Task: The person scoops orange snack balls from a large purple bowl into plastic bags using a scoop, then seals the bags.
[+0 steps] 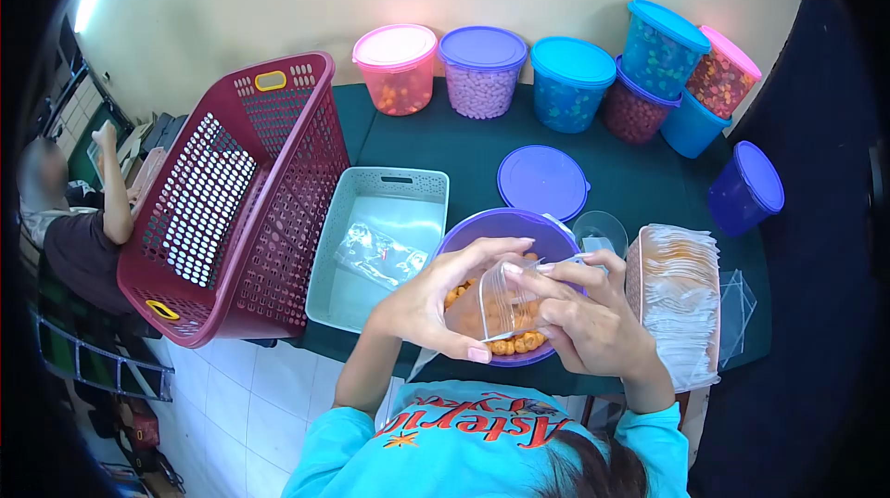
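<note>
Over a purple tub [454, 236] of orange snack pieces [519, 344], both hands hold one clear plastic bag [496, 305]. My left hand [431, 294] curves around the bag's left side, its thumb along the lower edge. The fingers of my right hand [593, 317] are bent onto the right side of the bag near its edge. Whether anything is inside the bag cannot be made out, as the orange pieces show through it. A purple lid [543, 181] lies flat behind the tub, and a small clear round dish [600, 229] rests to its right.
A pale green tray [320, 299] with a clear plastic packet [380, 255] stands left, beside a large maroon basket [306, 173]. A pink basket [634, 285] of stacked clear packets [681, 299] is at right. Several lidded tubs [480, 81] line the back. Another person [88, 238] sits far left.
</note>
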The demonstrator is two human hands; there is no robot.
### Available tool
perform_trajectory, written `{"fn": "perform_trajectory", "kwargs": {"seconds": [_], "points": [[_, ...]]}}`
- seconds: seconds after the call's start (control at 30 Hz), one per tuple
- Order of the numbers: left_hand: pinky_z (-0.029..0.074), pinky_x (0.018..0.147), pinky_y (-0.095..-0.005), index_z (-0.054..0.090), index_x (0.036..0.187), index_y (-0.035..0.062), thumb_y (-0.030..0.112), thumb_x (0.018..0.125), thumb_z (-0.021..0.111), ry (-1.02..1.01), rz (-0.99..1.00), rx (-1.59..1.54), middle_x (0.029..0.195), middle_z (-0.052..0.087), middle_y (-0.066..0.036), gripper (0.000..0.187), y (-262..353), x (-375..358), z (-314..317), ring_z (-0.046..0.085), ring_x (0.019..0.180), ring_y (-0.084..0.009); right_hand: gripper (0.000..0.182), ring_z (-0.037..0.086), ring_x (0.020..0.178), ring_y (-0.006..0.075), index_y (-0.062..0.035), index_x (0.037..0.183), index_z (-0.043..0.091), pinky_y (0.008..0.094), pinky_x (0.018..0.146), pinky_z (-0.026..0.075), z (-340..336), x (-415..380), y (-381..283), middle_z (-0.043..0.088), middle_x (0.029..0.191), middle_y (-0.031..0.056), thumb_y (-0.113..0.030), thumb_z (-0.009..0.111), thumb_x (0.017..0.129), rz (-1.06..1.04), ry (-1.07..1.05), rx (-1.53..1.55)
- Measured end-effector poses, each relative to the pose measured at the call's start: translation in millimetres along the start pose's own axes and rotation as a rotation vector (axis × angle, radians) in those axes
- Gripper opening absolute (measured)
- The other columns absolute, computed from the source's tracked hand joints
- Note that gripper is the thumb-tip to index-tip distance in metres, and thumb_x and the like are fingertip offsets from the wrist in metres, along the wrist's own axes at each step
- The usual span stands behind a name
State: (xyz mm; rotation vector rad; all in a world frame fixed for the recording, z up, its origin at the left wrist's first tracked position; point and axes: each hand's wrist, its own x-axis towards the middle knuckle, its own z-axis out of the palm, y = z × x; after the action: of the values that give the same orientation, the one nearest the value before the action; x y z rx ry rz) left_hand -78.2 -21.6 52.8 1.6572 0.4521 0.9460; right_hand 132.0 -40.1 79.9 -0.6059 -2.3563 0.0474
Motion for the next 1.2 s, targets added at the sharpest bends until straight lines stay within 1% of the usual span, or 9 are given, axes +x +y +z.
{"fn": "perform_trajectory", "kwargs": {"seconds": [0.3,0.4,0.5,0.57,0.67,0.7,0.97,1.07,1.2], "points": [[0.036,0.091,-0.0363,0.040,0.120,-0.0052,0.032,0.052,0.075,-0.024,-0.001,0.110,0.117,0.047,-0.017,0.085,-13.9,-16.4,-4.8,0.048,0.106,-0.0236,0.021,0.047,0.097,0.0189,-0.0112,0.086,0.049,0.0377,0.086,0.028,3.9,-0.7,15.7,0.053,0.115,0.0058,-0.012,0.062,0.070,0.039,0.018,0.168],[0.037,0.087,-0.0358,0.036,0.124,-0.0057,0.034,0.049,0.075,0.313,-0.030,-0.137,0.120,0.043,-0.016,0.094,-15.3,-41.6,-12.5,0.049,0.100,-0.0228,0.025,0.047,0.097,0.0230,-0.0082,0.092,0.049,0.0389,0.085,0.029,17.9,-5.0,34.6,0.053,0.109,0.0086,-0.012,0.062,0.070,0.206,0.032,0.215],[0.035,0.087,-0.0323,0.037,0.122,-0.0066,0.038,0.045,0.075,0.667,0.136,0.100,0.104,0.047,-0.013,0.097,-6.5,-67.3,-23.2,0.047,0.099,-0.0210,0.031,0.045,0.098,0.0250,-0.0039,0.099,0.052,0.0412,0.088,0.027,43.6,-18.9,54.2,0.052,0.100,0.0091,-0.014,0.061,0.070,0.385,-0.144,-0.022],[0.035,0.086,-0.0314,0.039,0.120,-0.0063,0.035,0.043,0.076,0.843,0.238,0.225,0.101,0.046,-0.011,0.094,-1.0,-77.1,-26.5,0.046,0.098,-0.0206,0.028,0.045,0.096,0.0237,-0.0030,0.095,0.054,0.0435,0.090,0.024,62.3,-31.0,65.2,0.052,0.096,0.0085,-0.020,0.059,0.072,0.430,-0.431,-0.296],[0.035,0.084,-0.0309,0.041,0.118,-0.0054,0.033,0.039,0.076,0.860,0.075,0.447,0.101,0.045,-0.011,0.094,6.3,-81.8,-24.5,0.045,0.098,-0.0208,0.024,0.045,0.094,0.0229,-0.0032,0.089,0.056,0.0453,0.092,0.021,78.2,-41.3,68.4,0.053,0.087,0.0081,-0.023,0.057,0.075,0.399,-0.518,-0.416],[0.035,0.085,-0.0304,0.043,0.117,-0.0031,0.029,0.038,0.076,0.722,0.001,0.623,0.101,0.045,-0.011,0.091,5.3,-83.5,-29.0,0.046,0.097,-0.0207,0.022,0.045,0.094,0.0228,-0.0035,0.087,0.056,0.0457,0.092,0.021,82.0,-42.9,68.5,0.053,0.084,0.0079,-0.023,0.056,0.076,0.404,-0.612,-0.463],[0.039,0.086,-0.0365,0.046,0.115,0.0004,0.023,0.044,0.080,0.471,-0.167,0.608,0.110,0.049,-0.017,0.083,-36.6,-66.9,-5.5,0.049,0.099,-0.0272,0.008,0.050,0.080,0.0164,-0.0109,0.078,0.057,0.0404,0.086,0.027,51.6,-25.7,68.0,0.052,0.073,-0.0006,-0.018,0.058,0.076,0.352,-0.422,-0.514],[0.040,0.084,-0.0363,0.046,0.116,0.0013,0.022,0.044,0.080,0.449,-0.179,0.654,0.110,0.052,-0.015,0.082,-34.8,-59.3,-4.8,0.049,0.098,-0.0273,0.009,0.050,0.053,0.0169,-0.0040,0.071,0.058,0.0289,0.065,0.038,19.4,-12.9,67.3,0.053,0.061,0.0023,-0.012,0.063,0.073,0.533,-0.209,-0.122],[0.040,0.083,-0.0363,0.046,0.116,0.0018,0.021,0.045,0.079,0.359,-0.145,0.685,0.108,0.054,-0.013,0.080,-37.6,-46.5,-2.0,0.050,0.097,-0.0279,0.011,0.057,0.053,0.0190,-0.0012,0.075,0.061,0.0271,0.045,0.042,-9.6,-9.6,63.1,0.057,0.066,0.0078,-0.010,0.065,0.072,0.585,-0.201,0.281]]}}
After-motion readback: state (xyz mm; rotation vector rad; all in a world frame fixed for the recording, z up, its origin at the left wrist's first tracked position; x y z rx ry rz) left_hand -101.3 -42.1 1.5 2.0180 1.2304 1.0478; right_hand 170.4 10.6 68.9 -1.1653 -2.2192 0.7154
